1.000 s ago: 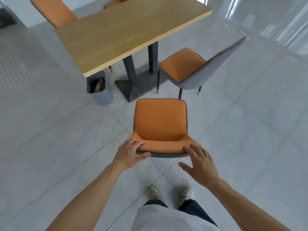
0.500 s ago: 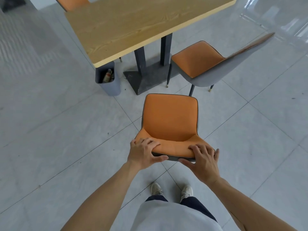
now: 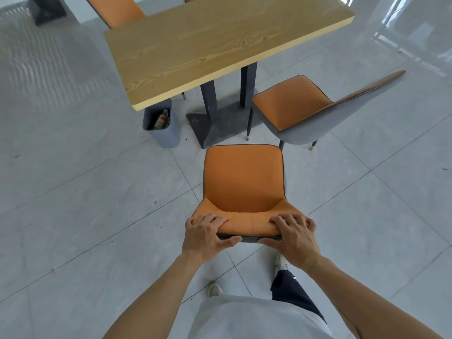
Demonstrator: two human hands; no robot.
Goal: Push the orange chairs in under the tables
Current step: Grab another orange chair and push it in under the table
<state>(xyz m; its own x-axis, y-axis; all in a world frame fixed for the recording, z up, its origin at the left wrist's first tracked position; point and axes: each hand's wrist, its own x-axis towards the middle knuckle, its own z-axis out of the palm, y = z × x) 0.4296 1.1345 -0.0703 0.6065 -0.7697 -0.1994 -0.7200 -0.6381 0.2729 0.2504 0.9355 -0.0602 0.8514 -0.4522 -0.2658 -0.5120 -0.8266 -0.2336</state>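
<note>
While two hands [image 3: 205, 234] [image 3: 292, 237] grip one: three chairs [image 3: 244, 184], one table [image 3: 208, 42].

Bright, even daylight fills the sharp wide-angle head view, with white glare streaking the glossy floor [image 3: 401, 37] at upper right, a soft shadow under the counter [image 3: 220, 45], and straight tile lines bowing toward the frame's edges.

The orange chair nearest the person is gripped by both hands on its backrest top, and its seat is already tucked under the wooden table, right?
Not quite. The head view shows both hands, left and right, gripping the orange chair, but its seat stands clear of the wooden table.
</note>
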